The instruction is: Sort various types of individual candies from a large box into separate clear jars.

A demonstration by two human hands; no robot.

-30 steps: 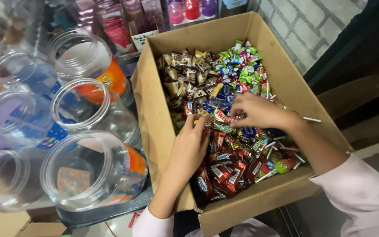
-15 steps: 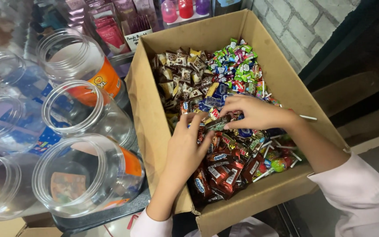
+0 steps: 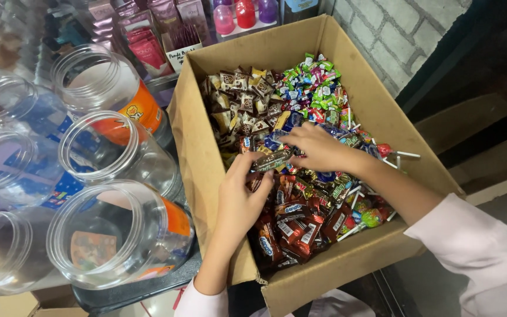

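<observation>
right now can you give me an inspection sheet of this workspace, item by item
surface: grey tray carries the jars; the cardboard box stands to its right
job's things: box holds sorted wrapped candies: brown ones at back left, green and blue ones at back right, red bars in front, lollipops on the right
clutter: six clear plastic jars, lids off, look empty; packets and small bottles on a shelf behind
grippers: left hand and right hand both grip one brown wrapped bar over the pile
cables: nothing seen
surroundings: brick wall at top right
</observation>
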